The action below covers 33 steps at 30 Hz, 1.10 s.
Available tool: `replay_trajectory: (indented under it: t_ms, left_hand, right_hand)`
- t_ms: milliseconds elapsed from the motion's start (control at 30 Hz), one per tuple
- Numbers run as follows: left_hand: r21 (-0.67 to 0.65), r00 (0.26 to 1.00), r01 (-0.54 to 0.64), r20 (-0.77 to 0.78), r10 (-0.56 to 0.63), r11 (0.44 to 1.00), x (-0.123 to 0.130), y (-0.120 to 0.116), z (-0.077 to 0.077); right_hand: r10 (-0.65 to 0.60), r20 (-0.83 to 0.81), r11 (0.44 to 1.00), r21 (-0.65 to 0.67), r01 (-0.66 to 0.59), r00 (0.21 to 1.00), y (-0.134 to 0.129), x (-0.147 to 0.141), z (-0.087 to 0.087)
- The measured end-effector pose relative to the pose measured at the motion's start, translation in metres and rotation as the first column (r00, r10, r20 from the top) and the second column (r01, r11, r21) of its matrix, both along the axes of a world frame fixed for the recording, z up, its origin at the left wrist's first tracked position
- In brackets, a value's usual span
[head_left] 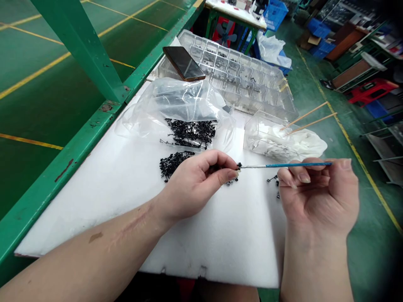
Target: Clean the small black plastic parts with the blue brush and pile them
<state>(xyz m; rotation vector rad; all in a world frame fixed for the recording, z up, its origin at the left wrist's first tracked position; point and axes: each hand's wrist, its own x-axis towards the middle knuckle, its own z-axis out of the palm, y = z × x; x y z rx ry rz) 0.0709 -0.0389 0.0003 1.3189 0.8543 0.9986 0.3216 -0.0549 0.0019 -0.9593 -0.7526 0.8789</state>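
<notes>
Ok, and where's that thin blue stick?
In the head view, the blue stick is held in the right hand, reaching left above the white foam board. Its tip nearly meets the left hand, just above some small black parts.

Parts [176, 165] on foam sheet [94, 209] before bag [176, 105]; phone [184, 63] on compartment tray [239, 71].

bright even light, soft shadows, dark warped edges
</notes>
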Motion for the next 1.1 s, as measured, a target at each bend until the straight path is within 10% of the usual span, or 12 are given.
replay_trajectory:
  t_ms: [700,1100]
  left_hand:
    - [0.002,1.0,0.021,0.012,-0.021,1.0,-0.001,0.0,0.001]
    - [-0.123,0.991,0.067,-0.106,-0.08,0.99,-0.006,0.0,-0.008]
  right_hand:
    - [-0.076,-0.252,0.997,-0.031,0.07,0.965,-0.003,0.012,0.007]
    - [-0.608,-0.197,0.79,-0.251,0.56,0.769,0.021,0.072,-0.01]
